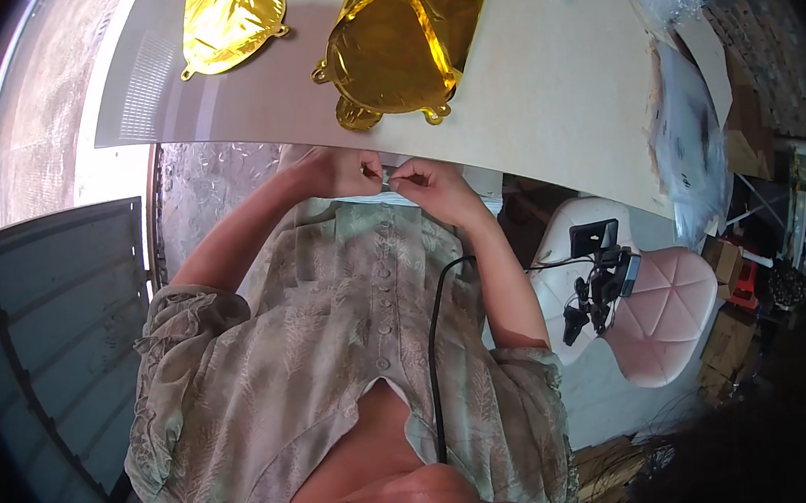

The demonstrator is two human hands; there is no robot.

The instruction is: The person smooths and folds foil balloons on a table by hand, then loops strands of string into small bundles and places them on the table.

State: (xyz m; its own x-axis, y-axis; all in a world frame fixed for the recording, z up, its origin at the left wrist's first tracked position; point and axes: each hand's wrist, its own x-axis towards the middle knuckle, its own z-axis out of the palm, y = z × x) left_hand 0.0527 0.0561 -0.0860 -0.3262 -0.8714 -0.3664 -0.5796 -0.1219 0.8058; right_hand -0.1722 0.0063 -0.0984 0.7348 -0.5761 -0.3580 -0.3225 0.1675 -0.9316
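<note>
We see both hands close together at the table's near edge, just above the lap. The left hand (341, 172) and the right hand (432, 189) face each other with fingers curled in and thumbs pressed to the fingertips, both pinched on a small pale piece (386, 179) between them, too small for us to tell what it is. Beyond them, on the table (560, 102), we see a gold foil piece (234, 12) toward the left and a larger gold foil bundle (396, 55) near the middle, both with little looped tabs. To our right a pink chair (671, 313) bears black gadgets (602, 278), and a black cable (434, 341) runs down over the patterned shirt (319, 340).
</note>
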